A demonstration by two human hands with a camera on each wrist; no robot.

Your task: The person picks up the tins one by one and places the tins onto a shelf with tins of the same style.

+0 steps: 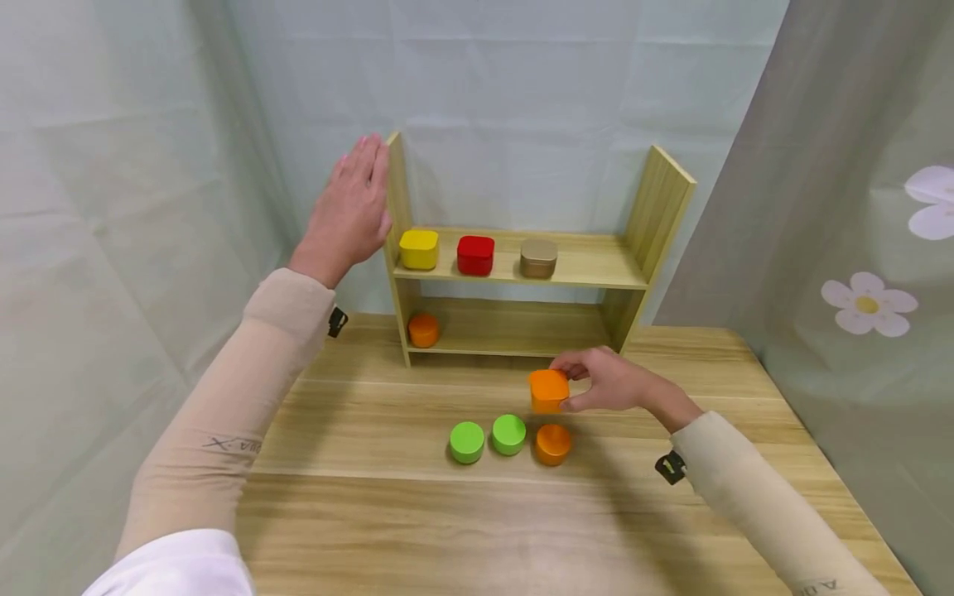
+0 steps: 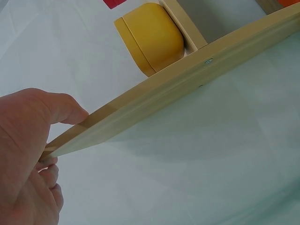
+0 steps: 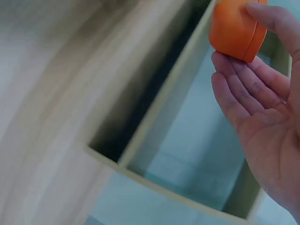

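Observation:
My left hand (image 1: 350, 207) is at the top of the left side panel of a small wooden shelf (image 1: 596, 261). In the left wrist view the left hand (image 2: 28, 154) has its thumb on one face of the panel (image 2: 187, 77) and its fingers on the other. My right hand (image 1: 607, 381) grips an orange square tin (image 1: 548, 391) just above the table, in front of the shelf. The right wrist view shows the orange tin (image 3: 236, 28) between the thumb and fingertips of the right hand (image 3: 262, 93).
The upper shelf board holds a yellow tin (image 1: 419, 249), a red tin (image 1: 475, 255) and a tan tin (image 1: 538, 258). An orange round tin (image 1: 423, 329) sits on the lower board. Two green round tins (image 1: 466, 442) (image 1: 509, 434) and an orange one (image 1: 553, 444) stand on the table (image 1: 373, 513).

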